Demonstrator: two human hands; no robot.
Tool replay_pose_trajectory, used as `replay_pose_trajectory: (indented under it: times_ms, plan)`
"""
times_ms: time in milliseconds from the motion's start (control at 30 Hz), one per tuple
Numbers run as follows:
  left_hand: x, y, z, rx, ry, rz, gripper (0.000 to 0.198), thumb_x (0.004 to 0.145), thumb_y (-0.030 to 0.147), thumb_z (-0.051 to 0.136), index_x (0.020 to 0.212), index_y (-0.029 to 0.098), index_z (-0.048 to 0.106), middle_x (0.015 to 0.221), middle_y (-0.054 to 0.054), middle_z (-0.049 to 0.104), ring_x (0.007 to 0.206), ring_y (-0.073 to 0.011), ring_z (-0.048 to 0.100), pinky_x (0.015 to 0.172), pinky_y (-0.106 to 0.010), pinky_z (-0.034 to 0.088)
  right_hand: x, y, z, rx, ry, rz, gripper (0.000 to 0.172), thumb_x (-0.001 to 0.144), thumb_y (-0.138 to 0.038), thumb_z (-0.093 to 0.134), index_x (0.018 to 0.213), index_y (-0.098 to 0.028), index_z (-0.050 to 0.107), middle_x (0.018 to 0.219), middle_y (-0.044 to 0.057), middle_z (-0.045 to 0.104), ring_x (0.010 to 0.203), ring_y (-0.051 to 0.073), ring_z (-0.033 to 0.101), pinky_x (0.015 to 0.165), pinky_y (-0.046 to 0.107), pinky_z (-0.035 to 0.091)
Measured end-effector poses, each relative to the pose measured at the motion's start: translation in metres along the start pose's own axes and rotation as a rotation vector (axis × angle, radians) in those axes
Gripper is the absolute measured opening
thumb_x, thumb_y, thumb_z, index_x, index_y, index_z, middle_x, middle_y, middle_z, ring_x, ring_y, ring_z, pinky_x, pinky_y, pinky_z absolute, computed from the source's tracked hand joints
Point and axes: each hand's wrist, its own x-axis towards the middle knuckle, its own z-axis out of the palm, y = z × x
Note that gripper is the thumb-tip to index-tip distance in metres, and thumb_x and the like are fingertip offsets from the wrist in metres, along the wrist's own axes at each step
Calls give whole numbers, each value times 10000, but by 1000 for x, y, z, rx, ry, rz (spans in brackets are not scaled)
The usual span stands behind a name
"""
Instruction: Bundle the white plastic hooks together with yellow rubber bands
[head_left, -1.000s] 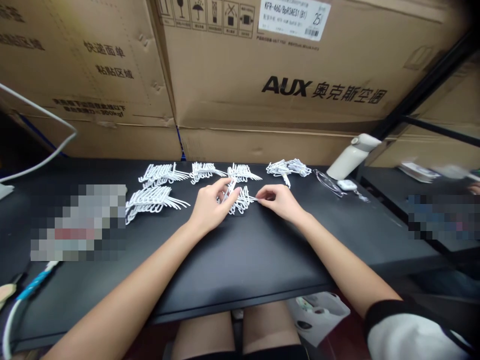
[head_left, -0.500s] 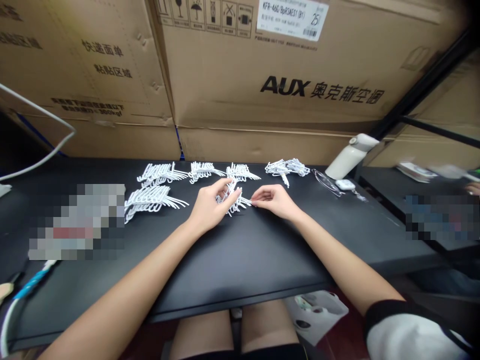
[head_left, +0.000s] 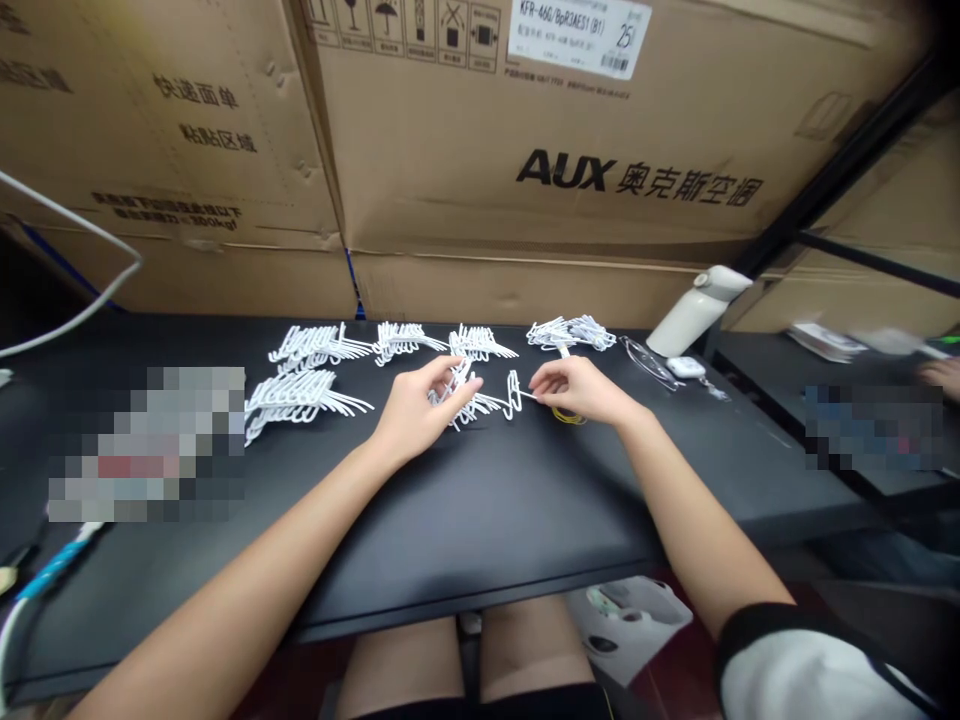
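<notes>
Over the middle of the table, my left hand (head_left: 424,405) is closed with thumb and fingers around a small bunch of white wire hooks (head_left: 463,408). To its right, my right hand (head_left: 577,388) pinches the straight end of a single white hook (head_left: 513,395), whose bent part points left toward the bunch. Partly hidden beneath my right hand lies a coil of thin yellow bands or wire (head_left: 568,415). Behind my hands stands another row of white hooks (head_left: 480,344). A tangled pile of white hooks (head_left: 571,333) lies at the back right.
More hook rows (head_left: 319,345) lie at the back left, with another group (head_left: 300,398) in front. A pale bottle (head_left: 697,312), glasses (head_left: 651,362) and a small white case (head_left: 686,368) are at right. Cardboard boxes (head_left: 525,220) stand behind. Another person's hand (head_left: 943,375) shows far right.
My right hand has moved right, drawing a single hook away from the bunch. The yellow coil has come into sight. My left hand stays around the bunch. The view has shifted slightly.
</notes>
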Motion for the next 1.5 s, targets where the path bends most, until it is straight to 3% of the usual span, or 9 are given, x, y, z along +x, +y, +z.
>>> replay_pose_trajectory:
  times_ms: [200, 333, 633, 800, 967, 1167, 1367, 1500]
  plan:
    - [0, 3, -1, -109, -15, -14, 448, 857, 505, 552, 1092, 132, 630, 764, -43, 648, 674, -171, 648, 606, -259, 496, -9, -11, -22, 171, 126, 28, 226, 615, -289, 796, 767, -145, 709, 742, 65, 728, 721, 208, 706, 711, 339, 603]
    - [0, 7, -2, -113, -8, 1, 418, 896, 485, 496, 1081, 133, 624, 721, -27, 642, 657, -163, 661, 601, -240, 488, -10, -24, -17, 352, 288, -25, 335, 565, -336, 846, 808, -152, 708, 786, 70, 738, 772, 223, 716, 766, 373, 603]
    - [-1, 5, -1, -113, 19, 8, 371, 910, 462, 489, 1061, 149, 619, 803, -41, 672, 583, -130, 628, 557, -230, 491, -2, -39, 30, 499, 203, -70, 317, 551, -328, 858, 768, -158, 702, 746, 52, 738, 725, 199, 716, 757, 353, 596]
    - [-1, 8, -3, -21, 82, 118, 305, 921, 407, 492, 1023, 157, 635, 1004, -87, 653, 830, -173, 647, 618, -241, 499, -1, -42, 40, 599, 201, -69, 313, 553, -310, 861, 776, -153, 706, 752, 54, 745, 743, 203, 721, 760, 347, 591]
    - [0, 13, -6, 61, 132, 202, 264, 935, 358, 467, 964, 161, 640, 993, -84, 651, 954, -189, 598, 709, -257, 493, -2, -44, 44, 630, 236, -55, 280, 572, -297, 853, 771, -156, 717, 774, 58, 749, 780, 215, 725, 774, 349, 587]
    - [-2, 16, -4, 42, 99, 149, 279, 930, 374, 474, 954, 157, 647, 909, -59, 680, 825, -170, 612, 778, -278, 470, -3, -46, 55, 732, 238, 6, 373, 557, -297, 857, 865, -157, 699, 760, 50, 749, 767, 209, 721, 772, 356, 582]
    - [1, 18, -5, -47, 67, -6, 326, 885, 455, 533, 897, 156, 663, 775, -30, 657, 664, -142, 570, 620, -248, 438, -1, -44, 57, 809, 230, 81, 364, 529, -296, 869, 817, -162, 691, 770, 48, 747, 809, 212, 719, 825, 365, 568]
    - [2, 15, -5, -48, 70, -67, 336, 850, 465, 578, 854, 156, 710, 818, -46, 707, 704, -162, 606, 650, -259, 448, -2, -42, 56, 801, 226, 78, 337, 534, -297, 868, 786, -166, 687, 764, 45, 745, 813, 212, 719, 837, 369, 564]
